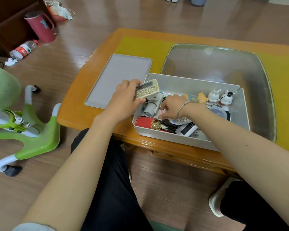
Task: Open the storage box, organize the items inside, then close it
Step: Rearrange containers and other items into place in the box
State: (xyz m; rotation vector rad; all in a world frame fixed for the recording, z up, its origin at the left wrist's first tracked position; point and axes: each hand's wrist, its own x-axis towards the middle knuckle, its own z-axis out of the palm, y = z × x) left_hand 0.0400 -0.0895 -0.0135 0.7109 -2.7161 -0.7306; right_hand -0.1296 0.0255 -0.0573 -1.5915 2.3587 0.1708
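Storage box (187, 138) sits open at the near edge of the wooden table (83, 90), its grey lid (118, 77) laid flat just left of it, likely parked there to keep the opening free. Left hand (125, 97) grips a cream keypad device (147, 89), held above the box's left rim, probably lifted clear to make room. Right hand (172, 105) reaches down into the clutter, fingers curled at a small white-and-red item; whether it actually pinches it cannot be told. Figurines (213, 97) line the far wall. Red tin (145, 122) and black pens (168, 125) crowd the near left corner. Little open floor inside; the lid offers spare room.
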